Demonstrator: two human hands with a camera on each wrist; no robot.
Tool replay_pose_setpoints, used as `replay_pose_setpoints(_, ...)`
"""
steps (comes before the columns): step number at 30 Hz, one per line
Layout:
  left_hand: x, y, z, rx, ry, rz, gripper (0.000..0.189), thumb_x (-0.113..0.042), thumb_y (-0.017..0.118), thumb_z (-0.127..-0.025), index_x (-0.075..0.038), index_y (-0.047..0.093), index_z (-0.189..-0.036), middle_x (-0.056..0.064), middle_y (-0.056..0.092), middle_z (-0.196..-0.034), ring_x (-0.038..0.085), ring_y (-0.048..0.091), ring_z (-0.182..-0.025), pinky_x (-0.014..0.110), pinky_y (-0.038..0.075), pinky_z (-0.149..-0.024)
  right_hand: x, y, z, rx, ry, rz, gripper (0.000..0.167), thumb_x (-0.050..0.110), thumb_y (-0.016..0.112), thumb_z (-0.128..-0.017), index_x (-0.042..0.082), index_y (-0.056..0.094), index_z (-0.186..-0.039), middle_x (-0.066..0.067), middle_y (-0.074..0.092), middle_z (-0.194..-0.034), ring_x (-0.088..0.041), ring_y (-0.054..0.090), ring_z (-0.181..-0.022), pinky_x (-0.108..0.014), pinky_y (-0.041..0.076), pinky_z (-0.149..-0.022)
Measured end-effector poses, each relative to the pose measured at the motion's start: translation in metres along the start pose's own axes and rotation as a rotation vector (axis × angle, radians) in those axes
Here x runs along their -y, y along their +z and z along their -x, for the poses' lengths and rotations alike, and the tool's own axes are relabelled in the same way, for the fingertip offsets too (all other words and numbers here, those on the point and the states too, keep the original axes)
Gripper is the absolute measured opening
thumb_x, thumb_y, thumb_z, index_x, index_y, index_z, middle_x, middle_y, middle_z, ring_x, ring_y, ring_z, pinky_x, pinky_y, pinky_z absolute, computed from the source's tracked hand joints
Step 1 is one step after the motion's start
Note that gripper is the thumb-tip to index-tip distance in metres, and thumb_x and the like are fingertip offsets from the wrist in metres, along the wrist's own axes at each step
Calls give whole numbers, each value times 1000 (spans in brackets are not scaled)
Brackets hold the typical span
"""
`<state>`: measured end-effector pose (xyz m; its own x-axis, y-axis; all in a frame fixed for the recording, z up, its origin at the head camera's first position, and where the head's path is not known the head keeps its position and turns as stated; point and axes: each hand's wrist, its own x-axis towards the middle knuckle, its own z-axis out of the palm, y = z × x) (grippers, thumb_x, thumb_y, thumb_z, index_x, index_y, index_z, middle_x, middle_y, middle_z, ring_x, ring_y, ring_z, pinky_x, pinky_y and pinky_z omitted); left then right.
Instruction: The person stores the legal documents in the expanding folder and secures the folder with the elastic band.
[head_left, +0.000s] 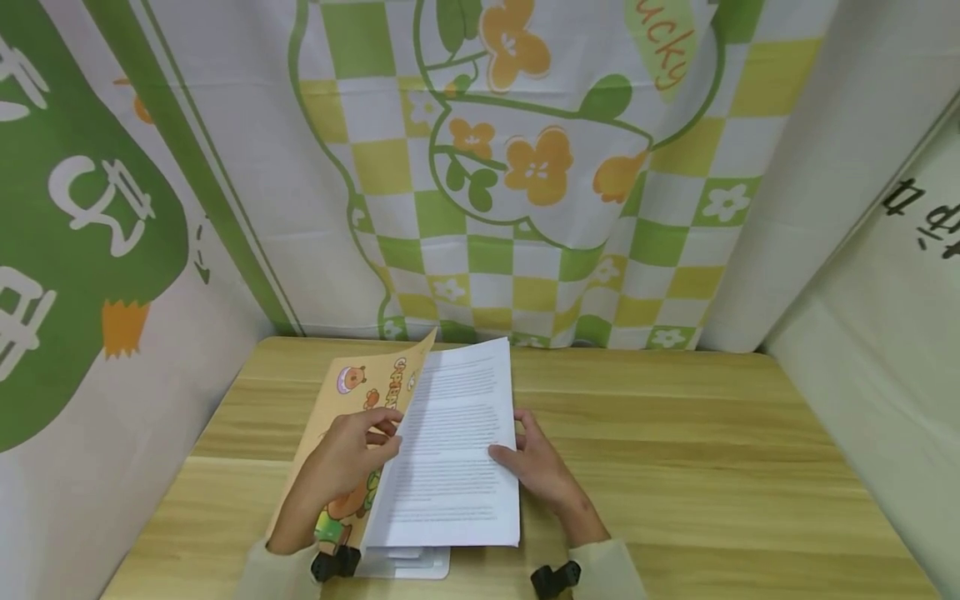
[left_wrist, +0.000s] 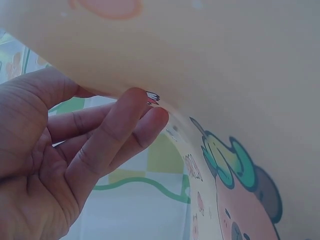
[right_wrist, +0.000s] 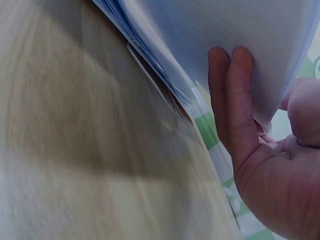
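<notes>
A tan folder [head_left: 315, 442] with cartoon capybara prints lies partly opened on the left half of the table. My left hand [head_left: 348, 454] pinches the free edge of its raised front cover [left_wrist: 240, 75], thumb on the inner side and fingers on the printed side. To the right of the cover, a stack of white printed sheets [head_left: 457, 450] is lifted at its right edge. My right hand [head_left: 540, 467] grips that edge, thumb on top and fingers [right_wrist: 242, 95] spread against the underside of the paper [right_wrist: 185, 35]. More layers lie below the lifted sheets.
The wood-grain table [head_left: 675, 467] extends to the right of the sheets. A pale plastic piece [head_left: 412, 562] pokes out below the paper's near edge. A checkered, flowered curtain [head_left: 540, 167] hangs at the table's far edge, with further cloths on both sides.
</notes>
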<state>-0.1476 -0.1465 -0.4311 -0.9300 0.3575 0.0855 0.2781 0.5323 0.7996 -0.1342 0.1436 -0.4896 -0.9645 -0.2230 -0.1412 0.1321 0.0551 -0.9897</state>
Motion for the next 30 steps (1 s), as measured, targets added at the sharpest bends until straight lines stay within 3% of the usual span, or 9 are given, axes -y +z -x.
replay_pose_setpoints(12,0,1,1,-5,-5,-3,29,-2,67,-95,4,68,-124,15,69,-106,27,73,-94,29,59,-75,-1,1,2,18,9,22,49,17,58,-106,6,36,-149,-19,69,-111,-28,72,-85,-35,56,-67)
replay_pose_setpoints(21,-1,1,1,-11,-3,-10,29,-2,66,-95,4,69,-123,10,69,-103,26,73,-93,29,59,-75,4,-14,6,-17,49,4,43,18,55,-105,5,45,-144,-14,69,-92,-24,64,-72,-39,55,-57)
replay_pose_setpoints(30,1,2,0,-12,30,-8,27,1,67,-94,5,69,-121,9,69,-102,26,73,-91,28,59,-75,3,-15,7,0,48,-36,42,11,55,-103,3,46,-144,-16,69,-95,-24,64,-74,-34,56,-55)
